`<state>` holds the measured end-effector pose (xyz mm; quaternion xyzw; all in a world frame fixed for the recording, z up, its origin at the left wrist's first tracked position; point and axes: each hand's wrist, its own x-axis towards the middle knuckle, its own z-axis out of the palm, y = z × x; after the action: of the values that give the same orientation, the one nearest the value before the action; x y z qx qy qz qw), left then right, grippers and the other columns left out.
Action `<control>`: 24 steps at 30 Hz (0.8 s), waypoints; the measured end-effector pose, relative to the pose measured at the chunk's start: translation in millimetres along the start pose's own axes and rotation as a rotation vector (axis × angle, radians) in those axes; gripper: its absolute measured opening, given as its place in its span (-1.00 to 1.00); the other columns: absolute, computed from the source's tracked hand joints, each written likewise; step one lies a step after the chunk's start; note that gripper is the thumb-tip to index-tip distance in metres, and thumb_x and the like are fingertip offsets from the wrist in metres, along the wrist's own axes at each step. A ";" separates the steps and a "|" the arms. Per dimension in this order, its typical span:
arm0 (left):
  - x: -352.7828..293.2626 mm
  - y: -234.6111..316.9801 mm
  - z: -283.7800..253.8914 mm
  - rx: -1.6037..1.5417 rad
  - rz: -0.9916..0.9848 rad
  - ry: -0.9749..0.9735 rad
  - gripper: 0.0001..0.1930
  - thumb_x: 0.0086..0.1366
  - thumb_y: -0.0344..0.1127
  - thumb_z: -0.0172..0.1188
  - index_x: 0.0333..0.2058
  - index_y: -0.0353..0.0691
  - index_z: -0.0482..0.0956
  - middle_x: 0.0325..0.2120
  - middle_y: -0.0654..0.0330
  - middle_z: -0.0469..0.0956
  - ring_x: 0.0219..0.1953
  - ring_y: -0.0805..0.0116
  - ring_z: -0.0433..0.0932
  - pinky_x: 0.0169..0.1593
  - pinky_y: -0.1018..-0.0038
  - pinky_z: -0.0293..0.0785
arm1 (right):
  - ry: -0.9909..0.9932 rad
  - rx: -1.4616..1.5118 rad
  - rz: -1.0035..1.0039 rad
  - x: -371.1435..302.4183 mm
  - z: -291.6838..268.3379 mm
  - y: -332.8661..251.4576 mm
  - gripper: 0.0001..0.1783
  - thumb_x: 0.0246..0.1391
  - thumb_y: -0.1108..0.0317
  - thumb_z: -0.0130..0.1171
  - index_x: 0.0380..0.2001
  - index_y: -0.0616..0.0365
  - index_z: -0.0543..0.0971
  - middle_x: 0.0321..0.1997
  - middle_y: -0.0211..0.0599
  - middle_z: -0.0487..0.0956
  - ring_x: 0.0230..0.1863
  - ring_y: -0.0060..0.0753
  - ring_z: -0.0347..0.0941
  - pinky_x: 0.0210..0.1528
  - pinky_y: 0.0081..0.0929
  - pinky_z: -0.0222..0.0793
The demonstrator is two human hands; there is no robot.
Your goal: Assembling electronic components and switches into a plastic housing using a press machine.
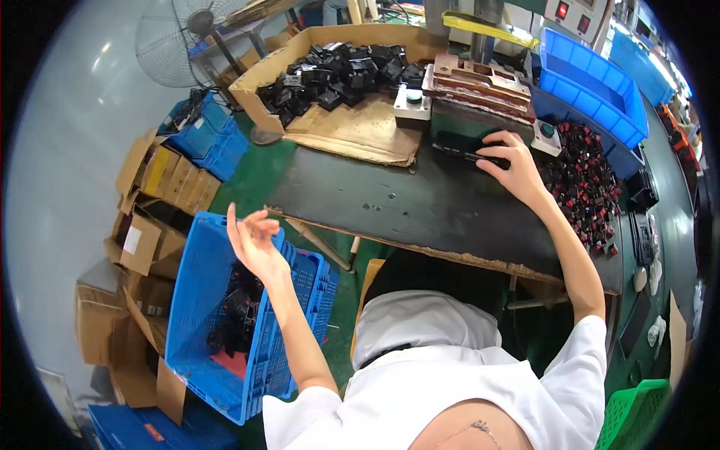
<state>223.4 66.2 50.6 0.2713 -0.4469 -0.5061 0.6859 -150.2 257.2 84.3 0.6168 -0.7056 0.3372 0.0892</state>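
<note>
My right hand (516, 166) rests at the far side of the dark worktable, fingers closed on one end of a long black plastic piece (459, 152). That piece lies at the foot of a press with a wood-coloured stepped fixture (480, 88). Off to the left, my left hand (255, 241) hangs over the rim of a blue plastic crate (196, 300), its fingers apart and nothing in them. Black parts (238, 309) with bits of red lie inside that crate.
A cardboard tray (352, 139) heaped with black parts (337, 75) stands at the back left. Green push buttons (413, 97) flank the fixture. Small red-and-black parts (585, 187) are piled at the right, below a blue bin (592, 82). Cardboard boxes (142, 247) stand at far left.
</note>
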 end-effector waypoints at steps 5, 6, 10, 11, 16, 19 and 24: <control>44.3 1.7 66.9 0.260 0.024 -0.339 -0.75 0.36 -0.34 -0.11 -0.11 -0.33 0.45 -0.45 0.12 0.55 -0.47 0.46 0.51 -0.35 0.58 0.44 | 0.028 -0.040 0.006 1.0 0.7 4.8 -0.81 -0.09 0.35 0.24 -0.37 0.20 0.59 -0.16 -0.24 0.50 -0.08 -0.16 0.39 -0.01 -0.32 0.29; 59.5 0.2 77.7 0.339 0.059 -0.444 -0.77 0.35 -0.37 -0.09 -0.15 -0.35 0.47 -0.45 0.13 0.55 -0.45 0.47 0.51 -0.32 0.58 0.44 | 0.027 -0.046 -0.010 3.2 0.2 3.3 -0.82 -0.06 0.37 0.22 -0.37 0.22 0.58 -0.19 -0.23 0.51 -0.11 -0.15 0.41 -0.04 -0.33 0.31; 123.2 -31.8 120.2 0.836 0.511 -0.707 -0.81 0.26 -0.56 -0.08 -0.23 -0.41 0.50 -0.40 0.13 0.56 -0.37 0.41 0.54 -0.23 0.54 0.44 | 0.037 -0.094 -0.124 15.4 -2.6 4.5 -0.86 0.02 0.44 0.10 -0.33 0.24 0.54 -0.28 -0.19 0.53 -0.23 -0.11 0.46 -0.17 -0.35 0.37; 141.4 -46.9 127.6 0.891 0.658 -0.692 -0.76 0.14 -0.65 -0.10 -0.23 -0.43 0.49 -0.35 0.02 0.55 -0.33 0.22 0.55 -0.19 0.44 0.44 | 0.036 -0.099 -0.105 19.1 -3.5 4.4 -0.86 0.02 0.44 0.10 -0.33 0.24 0.54 -0.28 -0.19 0.53 -0.23 -0.11 0.46 -0.17 -0.35 0.37; 210.3 -80.8 151.2 1.278 0.933 -0.678 -0.56 -0.08 -0.62 -0.08 -0.12 -0.40 0.44 -0.06 -0.05 0.43 0.02 0.00 0.36 0.12 0.28 0.27 | 0.026 -0.202 -0.161 37.6 -27.8 -1.1 -0.80 0.04 0.42 0.08 -0.22 0.16 0.55 -0.30 -0.22 0.55 -0.32 -0.11 0.49 -0.29 -0.35 0.40; 226.2 -95.6 160.5 1.451 0.949 -0.798 -0.56 -0.03 -0.59 -0.02 -0.08 -0.39 0.42 -0.04 -0.02 0.43 0.06 0.02 0.33 0.13 0.29 0.27 | 0.050 -0.233 -0.285 55.7 -35.5 6.4 -0.73 0.03 0.44 0.07 -0.15 0.08 0.54 -0.27 -0.27 0.57 -0.30 -0.15 0.49 -0.28 -0.34 0.41; 237.2 -111.4 168.9 1.475 0.863 -0.920 -0.57 0.01 -0.62 0.01 -0.05 -0.37 0.37 -0.13 -0.05 0.44 -0.03 -0.01 0.38 0.06 0.25 0.32 | 0.109 -0.556 -0.380 88.0 -59.9 20.9 -0.51 -0.18 0.49 0.13 -0.05 -0.01 0.49 -0.15 -0.33 0.56 -0.21 -0.25 0.52 -0.27 -0.36 0.47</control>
<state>44.1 -180.3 115.5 0.2215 -0.9377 0.1398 0.2282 -206.6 221.3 169.7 0.6705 -0.6371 0.1419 0.3528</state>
